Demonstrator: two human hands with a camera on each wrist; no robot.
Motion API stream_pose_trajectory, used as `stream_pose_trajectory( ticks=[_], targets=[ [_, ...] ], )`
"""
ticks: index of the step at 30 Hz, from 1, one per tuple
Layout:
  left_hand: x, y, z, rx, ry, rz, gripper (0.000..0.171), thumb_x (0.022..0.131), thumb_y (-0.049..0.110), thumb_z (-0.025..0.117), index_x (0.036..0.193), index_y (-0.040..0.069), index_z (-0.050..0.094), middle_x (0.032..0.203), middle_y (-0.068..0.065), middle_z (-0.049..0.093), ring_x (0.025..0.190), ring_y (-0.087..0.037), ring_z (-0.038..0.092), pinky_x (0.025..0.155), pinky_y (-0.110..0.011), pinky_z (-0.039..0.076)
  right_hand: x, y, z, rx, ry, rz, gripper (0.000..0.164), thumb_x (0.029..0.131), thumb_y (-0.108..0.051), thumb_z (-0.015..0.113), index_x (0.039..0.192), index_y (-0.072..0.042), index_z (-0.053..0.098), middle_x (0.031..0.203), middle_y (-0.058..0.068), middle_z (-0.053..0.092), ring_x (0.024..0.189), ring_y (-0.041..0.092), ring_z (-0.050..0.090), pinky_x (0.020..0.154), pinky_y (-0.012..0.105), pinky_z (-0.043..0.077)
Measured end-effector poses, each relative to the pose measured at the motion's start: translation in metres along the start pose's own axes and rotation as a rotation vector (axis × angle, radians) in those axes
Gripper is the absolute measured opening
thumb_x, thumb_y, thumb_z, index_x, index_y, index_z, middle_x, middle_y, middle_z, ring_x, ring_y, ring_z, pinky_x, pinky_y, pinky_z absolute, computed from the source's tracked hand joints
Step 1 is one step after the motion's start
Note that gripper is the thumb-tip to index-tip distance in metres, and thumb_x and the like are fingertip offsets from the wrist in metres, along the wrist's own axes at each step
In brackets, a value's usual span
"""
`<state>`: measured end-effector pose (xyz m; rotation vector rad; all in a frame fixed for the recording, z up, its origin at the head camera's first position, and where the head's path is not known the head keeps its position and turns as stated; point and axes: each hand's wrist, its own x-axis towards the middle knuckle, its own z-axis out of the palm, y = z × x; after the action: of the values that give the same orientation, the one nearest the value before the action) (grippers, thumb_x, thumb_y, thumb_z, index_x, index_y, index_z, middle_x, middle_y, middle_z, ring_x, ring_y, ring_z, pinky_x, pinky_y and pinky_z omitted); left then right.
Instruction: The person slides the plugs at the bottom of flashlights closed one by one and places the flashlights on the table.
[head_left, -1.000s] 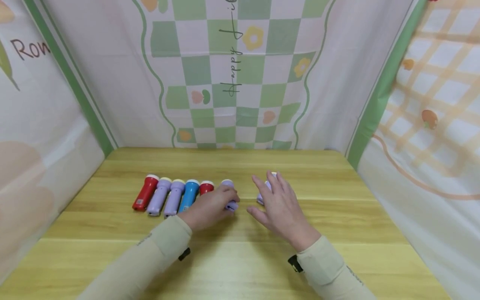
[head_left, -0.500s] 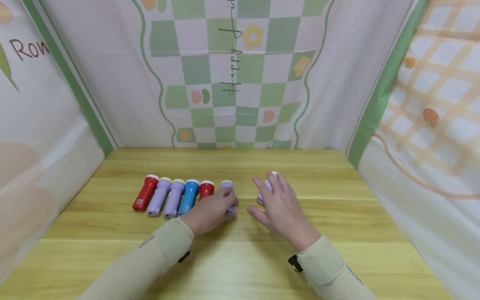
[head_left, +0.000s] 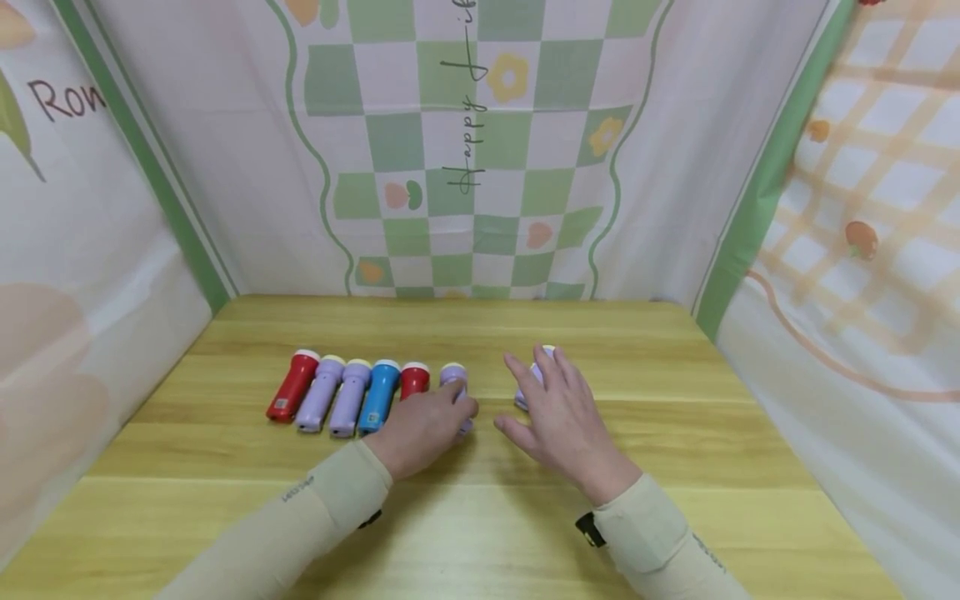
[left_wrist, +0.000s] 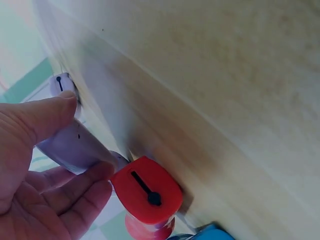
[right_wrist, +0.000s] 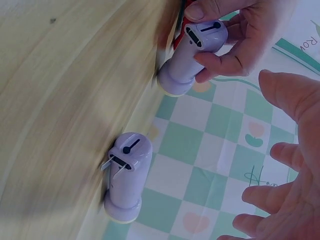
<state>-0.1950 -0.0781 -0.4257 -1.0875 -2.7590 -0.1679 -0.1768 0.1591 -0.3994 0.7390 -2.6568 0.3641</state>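
Note:
A lilac flashlight [head_left: 453, 374] is held in the person's left hand [head_left: 426, 422], thumb on one side and fingers on the other. In the right wrist view that flashlight [right_wrist: 181, 62] shows its slotted end. The right hand [head_left: 567, 421] has its fingers spread and holds nothing; it hovers by a second lilac flashlight [head_left: 521, 399], partly hidden behind it in the head view. Two thin metal prongs stick out of this second flashlight [right_wrist: 129, 182] in the right wrist view. Just left of the held flashlight lies a red flashlight [head_left: 414, 378], half covered by the left hand.
Further left on the wooden table [head_left: 480, 533], a row continues with a blue flashlight [head_left: 380, 395], two lilac flashlights [head_left: 348, 402] and a red flashlight [head_left: 293, 386] at the end. Patterned cloth [head_left: 450, 150] hangs behind and at both sides.
The left hand has shifted slightly nearer the person with the lilac flashlight, and more of the flashlight's head shows. The right hand has stayed where it was.

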Motion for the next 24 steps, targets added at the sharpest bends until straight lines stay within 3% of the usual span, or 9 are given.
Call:
stream_pose_trajectory(
  ticks=[3,10,15,24],
  targets=[
    [-0.0006,0.0021,0.0003,0.023,-0.013,-0.004,0.022,0.104,0.024,0.066,0.125,0.016,0.068,0.124,-0.015,0.067,0.06,-0.011,0.062,0.051,-0.021,0.053,0.0,-0.0008,-0.0001,-0.003,0.007,-0.004,0.081,0.092,-0.046,0.079,0.156,-0.011,0.044,0.156,0.038,0.037,0.145,0.06,0.033,0.115,0.07,0.035],
    [-0.0041,0.0067,0.0015,0.182,-0.019,0.013,0.01,0.099,0.019,0.073,0.109,0.016,0.074,0.127,-0.022,0.067,0.057,-0.015,0.064,0.045,-0.025,0.053,0.0,-0.0015,0.0005,-0.016,0.012,-0.007,0.081,0.091,-0.046,0.079,0.156,-0.01,0.045,0.155,0.038,0.04,0.143,0.06,0.036,0.113,0.07,0.037],
    [-0.0069,0.0096,0.0018,0.286,-0.004,0.025,0.009,0.096,0.011,0.075,0.103,0.014,0.072,0.119,-0.019,0.069,0.05,-0.013,0.056,0.04,-0.024,0.048,0.0004,-0.0015,0.0005,-0.015,0.003,0.004,0.082,0.091,-0.046,0.079,0.156,-0.01,0.045,0.156,0.038,0.039,0.144,0.06,0.036,0.114,0.07,0.036],
    [-0.008,0.0094,0.0038,0.384,0.033,0.004,0.009,0.092,0.012,0.078,0.099,0.015,0.073,0.1,-0.012,0.069,0.054,-0.016,0.054,0.048,-0.034,0.055,0.0006,-0.0013,0.0007,0.005,-0.012,0.025,0.083,0.09,-0.047,0.08,0.156,-0.011,0.045,0.157,0.037,0.037,0.145,0.06,0.033,0.114,0.072,0.035]
  ],
)
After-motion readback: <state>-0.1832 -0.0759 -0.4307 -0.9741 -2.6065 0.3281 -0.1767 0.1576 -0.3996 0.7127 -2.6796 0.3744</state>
